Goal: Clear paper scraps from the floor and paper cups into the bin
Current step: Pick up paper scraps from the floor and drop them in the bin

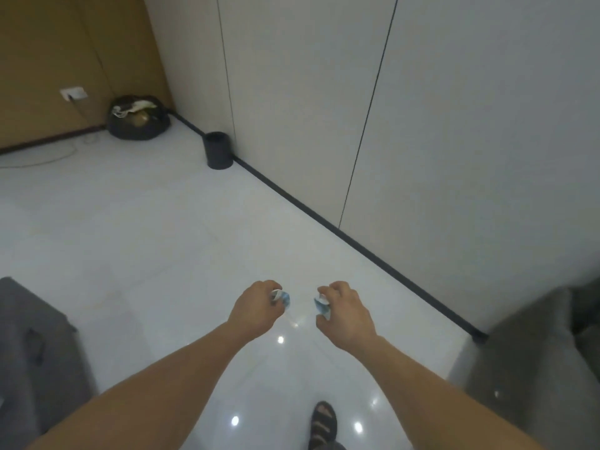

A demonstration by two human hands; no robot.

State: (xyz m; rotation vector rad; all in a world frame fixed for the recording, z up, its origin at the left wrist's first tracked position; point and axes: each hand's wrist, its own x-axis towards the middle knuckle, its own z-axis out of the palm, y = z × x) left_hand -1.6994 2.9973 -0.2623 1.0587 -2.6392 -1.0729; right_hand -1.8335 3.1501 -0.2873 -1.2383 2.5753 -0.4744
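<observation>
Evidently each scrap is crumpled small to carry: the left scrap (281, 299) is pinched in the left hand's (256, 308) curled fingers, the right scrap (321, 306) in the right hand (344, 311). Both are held out above the floor (162, 238), probably bound for the bin (218, 150), well ahead by the wall (308, 92).

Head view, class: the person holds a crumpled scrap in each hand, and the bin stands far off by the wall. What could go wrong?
The bin is small and far ahead: a throw may miss. The scrap in the left hand and the scrap in the right hand stick out of the fingers, so one might slip while walking.
</observation>
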